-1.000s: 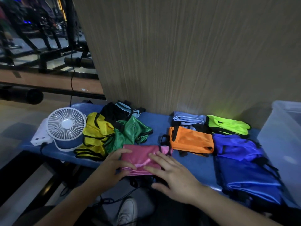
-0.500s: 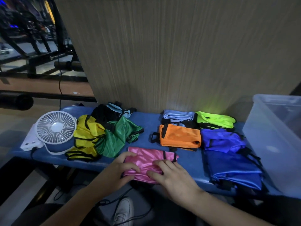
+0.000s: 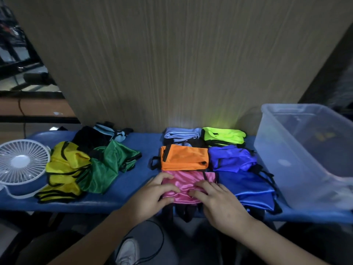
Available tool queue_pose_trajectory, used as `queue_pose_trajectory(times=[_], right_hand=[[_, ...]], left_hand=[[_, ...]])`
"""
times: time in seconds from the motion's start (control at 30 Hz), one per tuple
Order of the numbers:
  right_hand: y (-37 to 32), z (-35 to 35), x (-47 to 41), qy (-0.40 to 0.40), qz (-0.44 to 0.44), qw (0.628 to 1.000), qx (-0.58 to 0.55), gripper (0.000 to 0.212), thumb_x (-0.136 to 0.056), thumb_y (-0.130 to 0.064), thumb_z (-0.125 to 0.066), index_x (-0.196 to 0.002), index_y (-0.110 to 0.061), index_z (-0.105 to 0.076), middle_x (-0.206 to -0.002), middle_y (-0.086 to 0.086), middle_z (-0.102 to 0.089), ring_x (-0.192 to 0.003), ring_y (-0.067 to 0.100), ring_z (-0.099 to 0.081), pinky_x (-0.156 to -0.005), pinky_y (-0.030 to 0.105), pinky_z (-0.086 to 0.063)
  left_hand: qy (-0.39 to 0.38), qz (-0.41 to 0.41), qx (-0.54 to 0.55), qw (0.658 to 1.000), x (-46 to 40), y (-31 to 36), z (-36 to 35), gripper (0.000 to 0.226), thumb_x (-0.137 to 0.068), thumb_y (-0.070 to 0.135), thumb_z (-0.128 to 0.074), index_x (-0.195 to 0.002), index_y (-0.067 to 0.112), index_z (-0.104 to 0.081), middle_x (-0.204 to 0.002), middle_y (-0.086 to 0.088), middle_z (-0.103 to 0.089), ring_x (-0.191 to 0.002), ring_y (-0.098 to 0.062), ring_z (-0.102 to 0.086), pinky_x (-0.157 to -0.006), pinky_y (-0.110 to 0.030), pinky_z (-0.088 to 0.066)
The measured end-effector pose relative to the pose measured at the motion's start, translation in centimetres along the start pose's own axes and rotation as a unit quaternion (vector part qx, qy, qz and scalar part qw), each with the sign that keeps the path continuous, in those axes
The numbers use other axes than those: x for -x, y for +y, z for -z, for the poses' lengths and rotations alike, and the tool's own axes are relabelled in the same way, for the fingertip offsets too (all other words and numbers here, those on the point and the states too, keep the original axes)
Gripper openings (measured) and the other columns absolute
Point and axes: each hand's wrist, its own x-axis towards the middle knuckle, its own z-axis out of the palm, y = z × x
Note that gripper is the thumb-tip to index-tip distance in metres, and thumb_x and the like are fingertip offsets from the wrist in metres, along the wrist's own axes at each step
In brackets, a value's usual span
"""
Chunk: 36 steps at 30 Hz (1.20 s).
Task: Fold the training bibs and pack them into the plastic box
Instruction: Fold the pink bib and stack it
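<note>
A wood-grain wall [image 3: 172, 64] stands behind a blue desk [image 3: 118, 197] that runs from left edge to right edge of the view. At the desk's right end sits a clear plastic box [image 3: 298, 161], open at the top, its near wall reaching the front edge.

Just left of the box lies a dark blue bib [image 3: 246, 186], folded flat at the front edge, with a purple bib [image 3: 231, 159] behind it and a neon green bib [image 3: 223, 136] against the wall at the back. Beside these, toward the middle, an orange bib [image 3: 185, 157] lies folded, a light blue bib [image 3: 181, 133] behind it.

On the left half a loose heap holds a green bib [image 3: 107, 169], a yellow bib [image 3: 66, 169] reaching the front edge, and a black bib [image 3: 89, 138] at the back. A white fan [image 3: 23, 163] stands at the left end, touching the yellow one.

The pink bib [image 3: 187, 182] lies folded at the front edge, in front of the orange one and touching the dark blue one.

The left hand [image 3: 152, 196] rests on its left end, fingers [image 3: 164, 176] loosely bent and pressing the cloth. The right hand [image 3: 221, 203] presses its right part, fingers [image 3: 200, 186] laid nearly flat. Neither hand grips anything.

Black straps hang off the front edge below the pink bib. A white shoe [image 3: 128, 251] shows on the floor beneath.
</note>
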Motion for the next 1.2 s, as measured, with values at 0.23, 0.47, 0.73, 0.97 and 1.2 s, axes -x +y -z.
queue_pose_trajectory(times=[0.23, 0.47, 0.73, 0.97, 1.2], right_hand=[[-0.7, -0.1, 0.1, 0.063, 0.012, 0.996, 0.055, 0.046, -0.082, -0.054, -0.057, -0.119, -0.029, -0.063, -0.12, 0.001, -0.059, -0.119, 0.026, -0.052, -0.11, 0.056, -0.033], [-0.6, -0.6, -0.4, 0.072, 0.032, 0.996, 0.032, 0.039, -0.071, -0.039, -0.08, -0.106, -0.028, -0.066, -0.102, -0.005, -0.059, -0.09, 0.019, -0.061, -0.07, 0.032, -0.055], [-1.0, -1.4, -0.5, 0.082, 0.02, 0.995, 0.056, 0.036, -0.064, -0.026, -0.088, -0.092, -0.026, -0.065, -0.099, -0.002, -0.061, -0.084, 0.019, -0.061, -0.043, 0.028, -0.049], [-1.9, 0.2, -0.2, 0.089, 0.014, 0.995, 0.039, 0.039, -0.084, -0.053, -0.059, -0.113, -0.027, -0.061, -0.102, -0.005, -0.058, -0.091, 0.022, -0.06, -0.086, 0.041, -0.049], [-4.0, 0.7, -1.7, 0.107, 0.035, 0.993, 0.024, 0.034, -0.088, -0.049, -0.055, -0.111, -0.025, -0.062, -0.104, -0.004, -0.059, -0.093, 0.023, -0.059, -0.089, 0.042, -0.045]], left_hand=[[0.022, -0.022, -0.04, 0.999, 0.7, -0.5, 0.1, 0.033, -0.091, 0.056, -0.061, -0.123, 0.049, -0.061, -0.148, 0.023, -0.029, -0.14, -0.003, -0.028, -0.112, -0.026, -0.028], [0.051, -0.089, -0.123, 0.987, 2.5, -0.5, 1.3, 0.035, -0.083, 0.047, -0.07, -0.117, 0.044, -0.063, -0.126, 0.018, -0.048, -0.116, -0.003, -0.048, -0.089, -0.032, -0.047], [0.056, -0.075, -0.128, 0.987, 2.5, -0.3, 0.9, 0.025, -0.091, 0.046, -0.057, -0.113, 0.044, -0.067, -0.116, 0.02, -0.052, -0.104, -0.001, -0.054, -0.076, -0.022, -0.046], [0.063, -0.042, -0.04, 0.996, 3.3, 0.5, 2.6, 0.032, -0.099, 0.052, -0.05, -0.125, 0.041, -0.066, -0.121, 0.022, -0.054, -0.114, 0.004, -0.05, -0.087, -0.006, -0.034], [0.184, -0.019, -0.054, 0.981, 5.1, -1.0, 4.9, 0.022, -0.097, 0.046, -0.058, -0.109, 0.032, -0.071, -0.104, 0.02, -0.058, -0.099, -0.001, -0.057, -0.079, -0.027, -0.05]])
